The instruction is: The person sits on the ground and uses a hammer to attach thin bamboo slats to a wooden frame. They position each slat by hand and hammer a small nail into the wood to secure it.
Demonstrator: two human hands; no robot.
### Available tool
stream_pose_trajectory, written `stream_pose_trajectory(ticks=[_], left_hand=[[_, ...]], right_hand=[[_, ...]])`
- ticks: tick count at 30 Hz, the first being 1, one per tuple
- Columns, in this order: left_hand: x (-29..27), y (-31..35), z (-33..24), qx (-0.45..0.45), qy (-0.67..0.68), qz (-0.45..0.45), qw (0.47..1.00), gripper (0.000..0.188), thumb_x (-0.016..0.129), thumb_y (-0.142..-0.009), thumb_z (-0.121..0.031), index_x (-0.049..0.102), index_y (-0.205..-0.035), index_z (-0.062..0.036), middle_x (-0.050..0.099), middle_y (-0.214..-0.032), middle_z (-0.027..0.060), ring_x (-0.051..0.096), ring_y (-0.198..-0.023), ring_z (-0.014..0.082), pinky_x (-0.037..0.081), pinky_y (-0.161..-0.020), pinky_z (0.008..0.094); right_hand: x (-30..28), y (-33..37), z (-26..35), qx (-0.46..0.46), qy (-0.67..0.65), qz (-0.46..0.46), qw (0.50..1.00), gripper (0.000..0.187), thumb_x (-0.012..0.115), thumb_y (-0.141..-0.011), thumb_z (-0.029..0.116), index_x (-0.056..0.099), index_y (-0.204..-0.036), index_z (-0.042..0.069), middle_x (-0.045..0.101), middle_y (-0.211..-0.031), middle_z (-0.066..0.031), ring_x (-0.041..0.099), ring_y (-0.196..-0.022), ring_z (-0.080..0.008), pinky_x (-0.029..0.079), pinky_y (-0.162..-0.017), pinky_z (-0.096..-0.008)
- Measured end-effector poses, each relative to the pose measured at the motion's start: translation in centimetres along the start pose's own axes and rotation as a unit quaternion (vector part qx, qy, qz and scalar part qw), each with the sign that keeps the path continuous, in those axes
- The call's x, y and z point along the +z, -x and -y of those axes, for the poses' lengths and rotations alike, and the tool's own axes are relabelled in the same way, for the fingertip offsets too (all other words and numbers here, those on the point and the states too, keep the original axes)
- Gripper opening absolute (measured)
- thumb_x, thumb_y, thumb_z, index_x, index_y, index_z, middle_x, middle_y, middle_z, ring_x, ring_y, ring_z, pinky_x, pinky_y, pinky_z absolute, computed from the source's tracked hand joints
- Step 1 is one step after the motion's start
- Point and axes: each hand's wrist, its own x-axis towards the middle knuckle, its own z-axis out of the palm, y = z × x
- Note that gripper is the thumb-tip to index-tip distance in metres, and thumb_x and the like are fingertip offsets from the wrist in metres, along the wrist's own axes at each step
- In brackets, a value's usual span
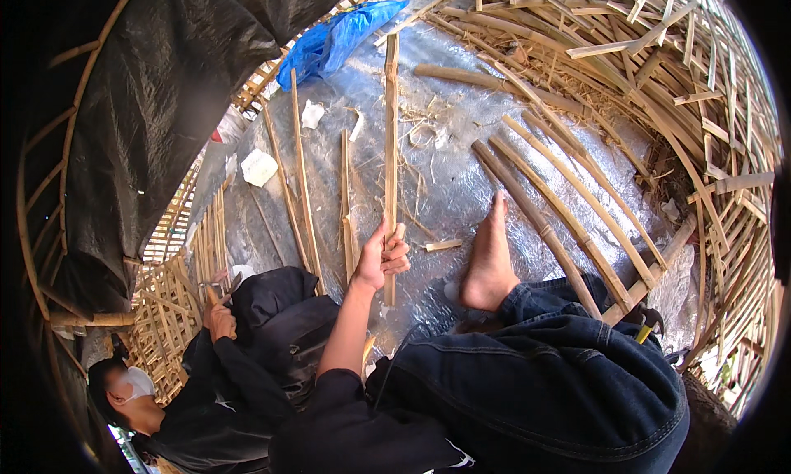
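My left hand (381,258) is closed round the lower part of a long split bamboo strip (391,136). The strip stands almost straight up the picture, and its lower end pokes out just below my fingers. Left of it lie thinner bamboo strips (346,185) on the shiny silver sheet (437,177). A short bamboo piece (443,245) rests on the sheet to the right of my hand. My right hand does not show.
My bare foot (486,264) is on the sheet, beside several bamboo poles (544,222). At left a masked person's hand (219,319) grips a wooden-handled tool. A blue plastic bag (334,41) lies far off; woven bamboo (717,128) curves along the right.
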Motion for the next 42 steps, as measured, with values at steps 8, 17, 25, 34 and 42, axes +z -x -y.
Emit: stream_pose_trajectory(ticks=[8, 17, 25, 34, 42], left_hand=[[-6.1, -3.3, 2.2, 0.199, -0.638, -0.500, 0.551, 0.045, 0.044, -0.103, -0.042, 0.064, -0.102, -0.0015, 0.069, -0.098, 0.0248, 0.065, -0.093, 0.0444, 0.049, -0.080, 0.0508], [-3.4, -5.7, 4.9, 0.337, -0.703, -0.341, 0.526, 0.039, 0.049, -0.103, -0.034, 0.061, -0.108, 0.0025, 0.065, -0.094, 0.0228, 0.063, -0.081, 0.0374, 0.050, -0.070, 0.0452], [16.0, -10.2, 8.2, 0.233, -0.621, 0.155, 0.732, 0.030, 0.050, -0.103, -0.029, 0.055, -0.112, -0.0003, 0.059, -0.090, 0.0175, 0.059, -0.074, 0.0311, 0.049, -0.066, 0.0415], [26.0, -14.3, 11.3, -0.045, -0.453, 0.523, 0.721, 0.023, 0.051, -0.104, -0.022, 0.049, -0.117, -0.0034, 0.052, -0.085, 0.0115, 0.055, -0.067, 0.0240, 0.047, -0.062, 0.0373], [24.7, -16.4, 13.6, -0.111, -0.346, 0.447, 0.817, 0.023, 0.052, -0.104, -0.016, 0.043, -0.122, -0.0062, 0.047, -0.081, 0.0061, 0.051, -0.061, 0.0176, 0.046, -0.059, 0.0336]], right_hand=[[-12.5, 14.9, 1.7, 0.065, 0.091, -0.384, 0.917, 0.028, 0.054, -0.100, 0.036, 0.051, -0.103, 0.008, 0.048, -0.091, 0.0004, 0.045, -0.081, -0.0131, 0.039, -0.073, -0.0329], [-17.7, 24.8, -5.1, 0.085, 0.097, -0.572, 0.810, 0.039, 0.064, -0.096, 0.035, 0.060, -0.089, -0.003, 0.059, -0.070, -0.0080, 0.055, -0.068, -0.0139, 0.047, -0.062, -0.0384], [-13.6, 24.8, -2.0, 0.012, 0.052, -0.592, 0.804, 0.041, 0.058, -0.099, 0.038, 0.059, -0.098, -0.002, 0.064, -0.074, -0.0216, 0.066, -0.068, -0.0291, 0.051, -0.065, -0.0431], [-14.2, 12.3, 4.1, -0.297, -0.022, -0.497, 0.815, 0.030, 0.043, -0.106, 0.031, 0.048, -0.113, 0.002, 0.058, -0.072, -0.0172, 0.061, -0.066, -0.0374, 0.045, -0.062, -0.0478], [-23.3, 21.4, 7.5, -0.185, 0.214, -0.440, 0.853, 0.034, 0.057, -0.098, 0.031, 0.069, -0.096, -0.001, 0.067, -0.082, -0.0209, 0.066, -0.083, -0.0395, 0.053, -0.076, -0.0458]])
